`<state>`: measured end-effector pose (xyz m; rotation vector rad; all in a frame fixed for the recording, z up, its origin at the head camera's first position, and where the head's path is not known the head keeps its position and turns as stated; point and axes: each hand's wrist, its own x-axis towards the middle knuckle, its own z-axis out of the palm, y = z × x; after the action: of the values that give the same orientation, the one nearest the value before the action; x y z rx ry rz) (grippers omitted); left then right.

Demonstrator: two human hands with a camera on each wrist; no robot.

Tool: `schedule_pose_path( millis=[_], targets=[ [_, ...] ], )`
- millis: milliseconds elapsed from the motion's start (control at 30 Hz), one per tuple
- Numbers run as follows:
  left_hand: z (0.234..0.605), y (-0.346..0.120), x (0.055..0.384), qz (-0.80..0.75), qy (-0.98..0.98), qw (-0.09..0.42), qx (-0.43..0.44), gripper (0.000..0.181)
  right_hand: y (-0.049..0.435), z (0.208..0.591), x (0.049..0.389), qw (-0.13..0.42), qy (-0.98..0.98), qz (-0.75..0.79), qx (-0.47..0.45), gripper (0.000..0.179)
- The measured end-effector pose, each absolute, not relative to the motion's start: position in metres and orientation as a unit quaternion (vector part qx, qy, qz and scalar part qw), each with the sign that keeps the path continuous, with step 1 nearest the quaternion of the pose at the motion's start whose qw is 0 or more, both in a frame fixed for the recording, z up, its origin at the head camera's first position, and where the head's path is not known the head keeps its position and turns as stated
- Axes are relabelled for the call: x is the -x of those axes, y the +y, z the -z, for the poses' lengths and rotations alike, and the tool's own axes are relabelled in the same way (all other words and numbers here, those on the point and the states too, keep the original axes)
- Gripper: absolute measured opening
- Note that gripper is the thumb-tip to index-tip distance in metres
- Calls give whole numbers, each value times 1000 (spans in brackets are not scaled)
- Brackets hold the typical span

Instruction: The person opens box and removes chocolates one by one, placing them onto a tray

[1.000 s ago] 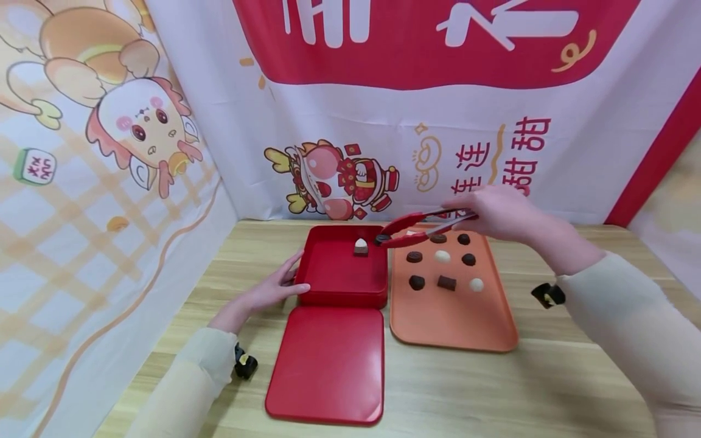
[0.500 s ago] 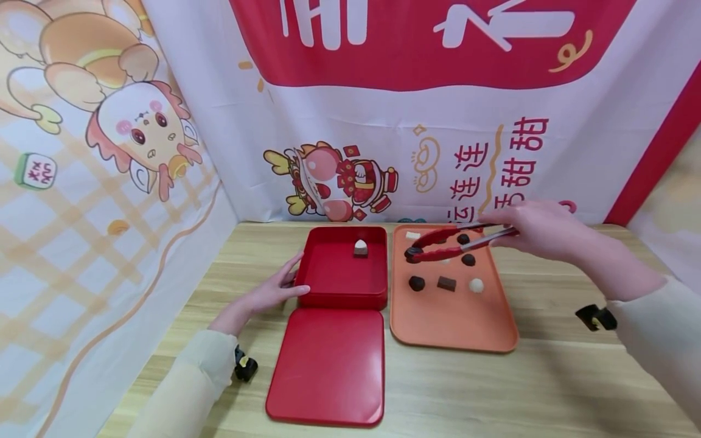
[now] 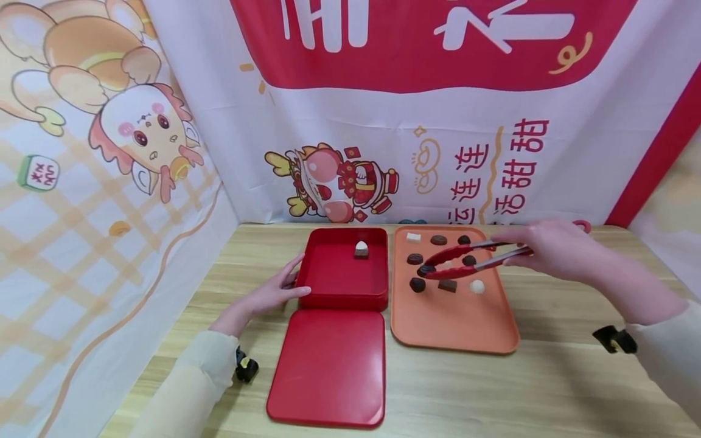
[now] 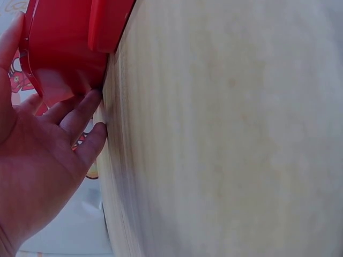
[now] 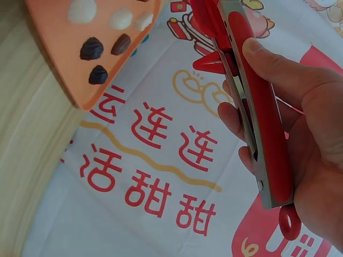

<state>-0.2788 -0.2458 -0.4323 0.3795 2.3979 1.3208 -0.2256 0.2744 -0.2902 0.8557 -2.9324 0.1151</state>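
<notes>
My right hand (image 3: 555, 246) grips a pair of red-and-metal tongs (image 3: 482, 264) over the orange tray (image 3: 454, 325). A dark oval shows at the tongs' tips; whether it is a chocolate or part of the tongs, I cannot tell. Beneath and around the tips lie several chocolates, among them a dark round chocolate (image 3: 417, 285) and a white ball (image 3: 477, 286). With relaxed fingers, my left hand (image 3: 272, 292) touches the left side of the square red box (image 3: 342, 301). Inside that box sits one brown chocolate with a white top (image 3: 361, 249). In the right wrist view, fingers and thumb wrap the tongs' handle (image 5: 262, 118).
A flat red lid (image 3: 328, 368) lies in front of the box. The tray stands close to the box's right side on the wooden table (image 3: 454, 395). Behind the table hangs a printed cloth (image 3: 339, 115), with another printed surface (image 3: 109, 243) on the left.
The right hand has carried the tongs from above the box's right rim to the right and nearer, over the middle of the tray. The left hand and box have stayed put.
</notes>
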Motion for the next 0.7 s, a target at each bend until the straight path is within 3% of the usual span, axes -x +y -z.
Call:
schedule_pose_path(
  millis=[700],
  targets=[
    [435,-246,281,-469,851,186,-146,88,274,320,210,-21,-953,-86,-289,43]
  ],
)
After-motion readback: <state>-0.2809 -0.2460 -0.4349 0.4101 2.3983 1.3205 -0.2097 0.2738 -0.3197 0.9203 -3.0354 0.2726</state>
